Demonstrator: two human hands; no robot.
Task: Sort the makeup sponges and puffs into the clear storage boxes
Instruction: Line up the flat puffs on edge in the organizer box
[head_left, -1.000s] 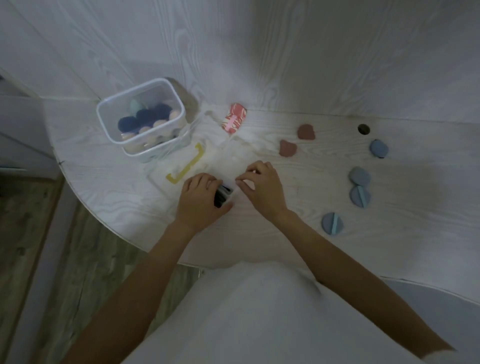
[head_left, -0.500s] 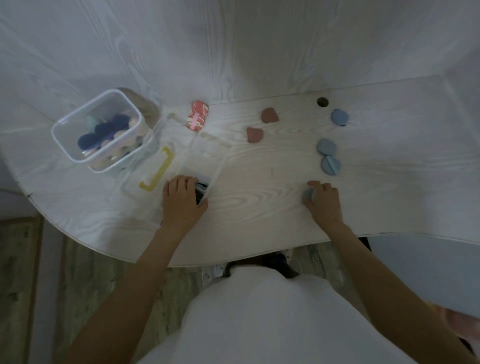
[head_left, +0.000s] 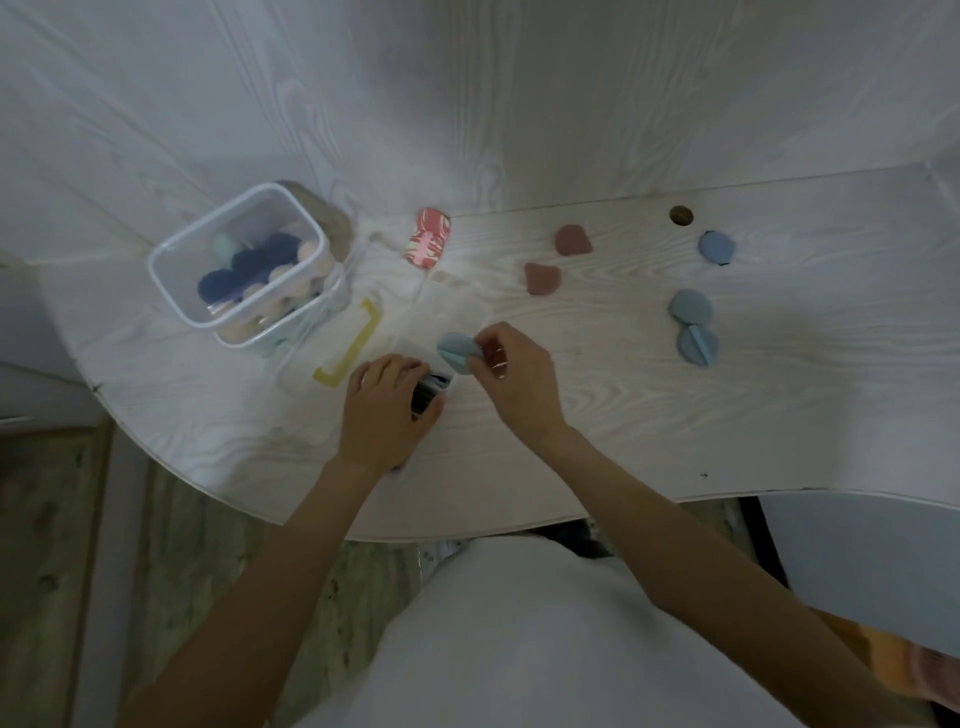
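My right hand (head_left: 511, 371) pinches a round blue puff (head_left: 456, 352) just above a low clear storage box (head_left: 410, 332) in front of me. My left hand (head_left: 387, 410) grips that box's near end, where dark puffs (head_left: 431, 387) show inside. A taller clear box (head_left: 244, 260) at the left holds navy, peach and mint sponges. Loose on the table lie a pink marbled puff (head_left: 428, 244), two dusty-red puffs (head_left: 572, 240) (head_left: 542, 278) and three blue puffs (head_left: 716, 246) (head_left: 690, 306) (head_left: 697, 345).
A clear lid with a yellow clasp (head_left: 349, 345) lies flat between the two boxes. A cable hole (head_left: 681, 214) sits in the table near the back wall. The curved front edge of the table (head_left: 519, 530) runs right before my body.
My right hand reached to the right, picked up a blue puff from the table's front and brought it back left over the low box. My left hand stayed on the box.
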